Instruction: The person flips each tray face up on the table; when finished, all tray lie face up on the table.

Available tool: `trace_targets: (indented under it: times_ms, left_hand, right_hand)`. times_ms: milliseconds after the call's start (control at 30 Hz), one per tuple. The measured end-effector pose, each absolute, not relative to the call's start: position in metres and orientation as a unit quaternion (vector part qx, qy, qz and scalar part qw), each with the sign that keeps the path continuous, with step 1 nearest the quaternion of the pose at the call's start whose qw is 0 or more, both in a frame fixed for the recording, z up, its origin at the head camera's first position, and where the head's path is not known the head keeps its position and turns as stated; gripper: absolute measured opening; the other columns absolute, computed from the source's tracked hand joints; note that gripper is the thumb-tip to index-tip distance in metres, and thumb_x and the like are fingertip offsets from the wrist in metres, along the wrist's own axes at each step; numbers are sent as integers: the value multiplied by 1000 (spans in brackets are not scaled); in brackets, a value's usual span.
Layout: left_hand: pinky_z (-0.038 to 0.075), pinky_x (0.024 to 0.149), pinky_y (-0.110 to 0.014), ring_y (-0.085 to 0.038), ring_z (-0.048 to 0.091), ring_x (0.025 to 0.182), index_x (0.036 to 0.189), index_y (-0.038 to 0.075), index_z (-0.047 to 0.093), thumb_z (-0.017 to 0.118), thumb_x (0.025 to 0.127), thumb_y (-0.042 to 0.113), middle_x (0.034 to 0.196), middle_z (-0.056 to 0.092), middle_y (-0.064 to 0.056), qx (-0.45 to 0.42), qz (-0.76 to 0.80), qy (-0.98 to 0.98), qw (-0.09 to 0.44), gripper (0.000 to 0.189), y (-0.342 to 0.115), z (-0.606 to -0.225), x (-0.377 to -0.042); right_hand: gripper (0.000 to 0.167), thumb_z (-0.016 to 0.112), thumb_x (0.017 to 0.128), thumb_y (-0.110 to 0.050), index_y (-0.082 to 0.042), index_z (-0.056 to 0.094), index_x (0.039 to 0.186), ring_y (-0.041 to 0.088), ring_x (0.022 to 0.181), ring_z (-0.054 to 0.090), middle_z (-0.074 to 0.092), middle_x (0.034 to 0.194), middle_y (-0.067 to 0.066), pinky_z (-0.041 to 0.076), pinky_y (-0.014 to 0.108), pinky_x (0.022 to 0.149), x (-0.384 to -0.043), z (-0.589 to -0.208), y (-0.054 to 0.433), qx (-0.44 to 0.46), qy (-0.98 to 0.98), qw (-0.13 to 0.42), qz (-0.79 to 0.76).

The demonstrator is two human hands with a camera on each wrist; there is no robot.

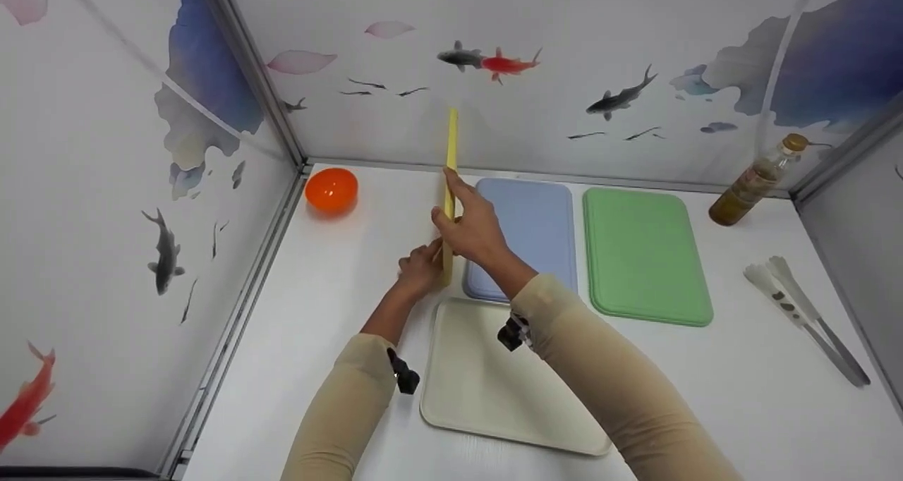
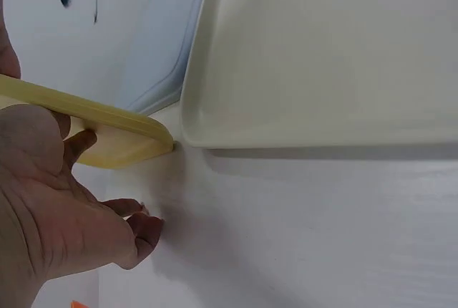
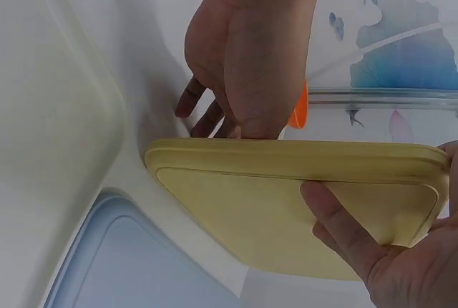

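Board (image 3: 243,208), the yellow one, is up on its edge between the person's two hands; seen from over the shoulder it shows as little more than a thin strip. That strip runs away from the person toward the back wall (image 1: 395,121), though whether it is the longer side I can't be sure. One face turns left, toward the bowl (image 1: 331,192); the other turns right, toward the blue board (image 1: 525,220), which lies flat just beside it. That sideways stance, I'd judge, is the relation that counts — flat neighbours to the right, bowl to the left.

The right hand (image 1: 476,230) has the farther hold, gripping across the upper edge with its thumb on the bowl side and fingers on the opposite face. The left hand (image 1: 421,268) sits closer to the person, at the near end, against the left face with some fingers bent; whether it clamps the yellow one or only props it, I cannot tell. The near corner is just beside a corner of the tray (image 1: 487,396), and I can't make out whether the lower edge rests on the table (image 1: 282,368).

Past the blue board, the green board (image 1: 642,255) lies flat too. Farther right, the bottle (image 1: 751,185) stands near the wall — tongs (image 1: 786,308) lie nearer the person.
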State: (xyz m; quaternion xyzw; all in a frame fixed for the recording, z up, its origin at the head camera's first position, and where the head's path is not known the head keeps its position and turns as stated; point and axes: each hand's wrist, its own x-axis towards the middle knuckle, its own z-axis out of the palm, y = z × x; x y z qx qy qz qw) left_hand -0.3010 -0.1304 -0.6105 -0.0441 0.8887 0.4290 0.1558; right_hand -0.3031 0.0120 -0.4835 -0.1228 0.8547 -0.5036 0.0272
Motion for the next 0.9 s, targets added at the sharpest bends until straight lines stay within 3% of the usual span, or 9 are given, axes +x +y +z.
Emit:
trace_targets:
  times_ms: [200, 433, 600, 900]
  left_hand:
    - [19, 132, -66, -51, 22, 164, 174, 29, 36, 38, 119, 46, 178, 34, -22, -37, 456, 871, 181, 57, -130, -598, -297]
    - [32, 127, -60, -38, 39, 154, 167, 27, 45, 43, 118, 50, 173, 40, -17, -33, 632, 758, 157, 54, -138, -587, -291]
    - [42, 111, -46, -29, 52, 135, 158, 22, 52, 50, 116, 48, 165, 47, -16, -36, 677, 723, 132, 49, -142, -590, -293]
    - [48, 115, -51, -35, 55, 137, 155, 15, 53, 58, 113, 47, 161, 48, -19, -27, 663, 742, 95, 53, -152, -587, -290]
  right_hand:
    - [78, 68, 106, -18, -31, 33, 175, 46, 124, 74, 38, 178, 15, 69, 52, 80, -301, -476, 13, -116, 842, 33, -526]
    - [81, 63, 105, -16, -26, 29, 177, 45, 112, 78, 29, 182, 9, 68, 53, 69, -303, -469, 17, -133, 813, 22, -566]
    - [83, 60, 104, -17, -27, 24, 178, 44, 111, 76, 15, 187, -4, 67, 54, 66, -306, -471, 23, -132, 801, 17, -583]
    - [83, 57, 105, -18, -23, 20, 179, 46, 109, 75, 18, 186, -5, 67, 46, 63, -307, -477, 30, -150, 800, 1, -581]
